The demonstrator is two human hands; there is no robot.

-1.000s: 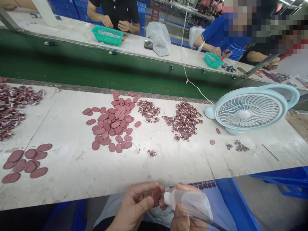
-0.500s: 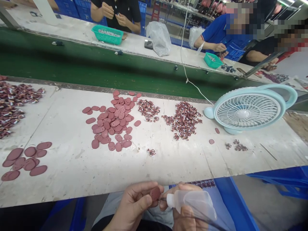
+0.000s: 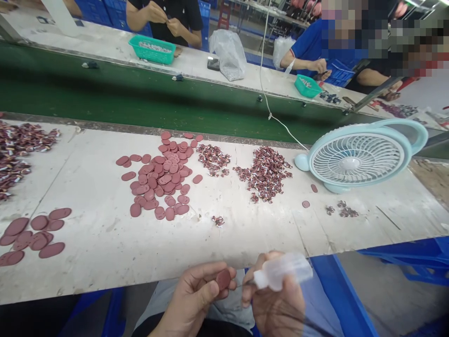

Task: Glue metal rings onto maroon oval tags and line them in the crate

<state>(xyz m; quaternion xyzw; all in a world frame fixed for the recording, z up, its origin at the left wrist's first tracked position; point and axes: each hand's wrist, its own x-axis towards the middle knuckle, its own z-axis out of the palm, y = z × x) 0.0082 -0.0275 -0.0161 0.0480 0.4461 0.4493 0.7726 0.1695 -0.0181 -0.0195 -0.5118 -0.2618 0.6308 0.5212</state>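
My left hand (image 3: pixel 192 295) pinches a reddish-brown oval disc (image 3: pixel 223 279) between thumb and fingers, just past the table's near edge. To its right, my right hand (image 3: pixel 275 306) grips a translucent squeeze bottle (image 3: pixel 288 272) with a white cap, tilted on its side. A thin dark tip (image 3: pixel 247 282) shows between the cap and the disc; whether it is a nozzle or a separate tool I cannot tell. The right hand and bottle are smeared by motion. A few small dark-red pieces with white bits (image 3: pixel 218 221) lie on the table beyond.
On the white table (image 3: pixel 105 262) lie a heap of oval discs (image 3: pixel 164 175), piles of small dark-red pieces (image 3: pixel 268 173), larger discs at left (image 3: pixel 38 234) and a pale-blue fan (image 3: pixel 351 159). Co-workers sit across the green belt (image 3: pixel 122 96). A blue bin (image 3: pixel 347 295) is beside my lap.
My right hand has drawn the bottle slightly up and away from the disc, leaving a gap. My left hand still holds the disc. The whole view has shifted slightly.
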